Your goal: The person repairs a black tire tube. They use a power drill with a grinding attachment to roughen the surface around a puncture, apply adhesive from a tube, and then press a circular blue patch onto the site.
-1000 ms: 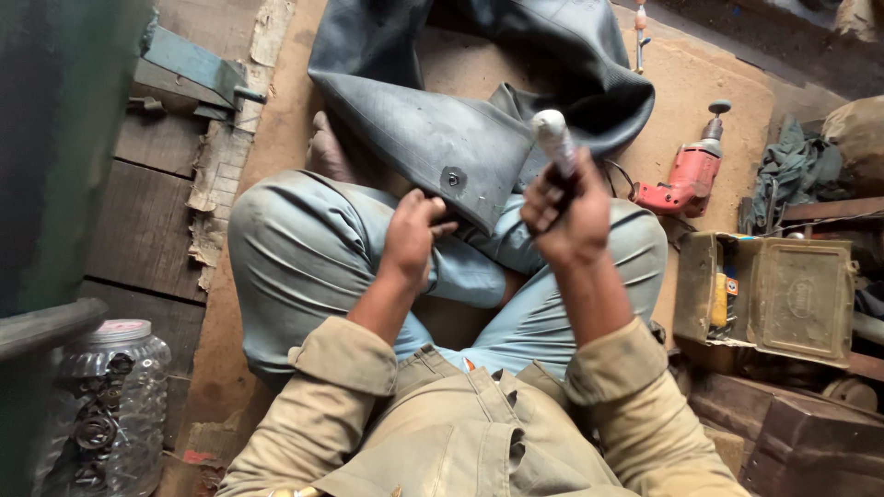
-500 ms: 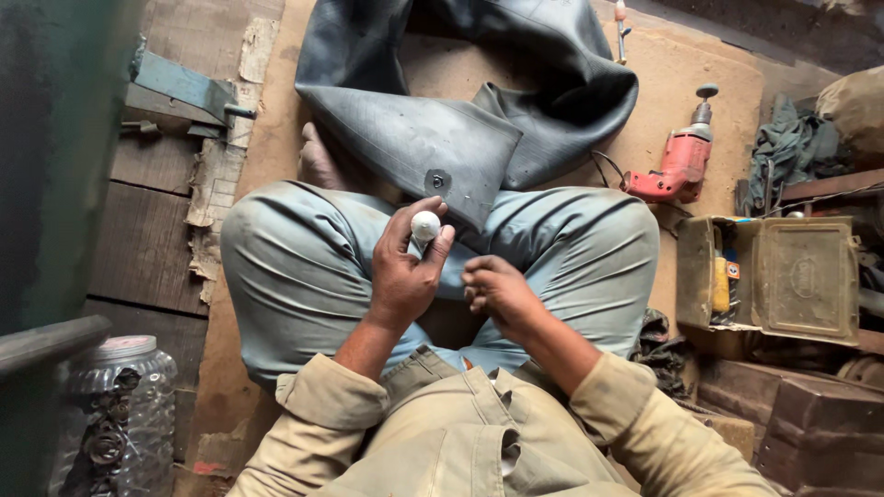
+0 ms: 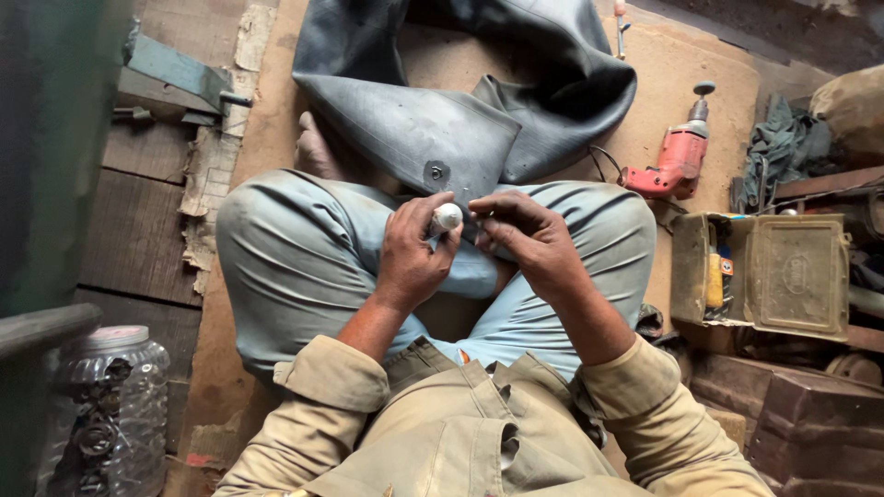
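Note:
I sit cross-legged on a brown mat. My left hand [image 3: 412,253] grips a small tube with a round white end [image 3: 448,216] over my lap. My right hand [image 3: 529,241] hovers just right of it, its fingers curled together close to the white end, and I see nothing held in them. A large black rubber inner tube [image 3: 414,120] lies folded over my knees, its metal valve patch [image 3: 436,172] just beyond my hands.
A red electric drill [image 3: 677,158] lies on the mat at the right. Nearer me on that side stands an open metal toolbox [image 3: 792,276]. A clear plastic jar of small metal parts [image 3: 110,405] stands at lower left, beside wooden planks [image 3: 138,230].
One second ago my right hand held the tube raised. It passed to my left hand, the right hand dropped to my lap, and it has now risen beside the tube.

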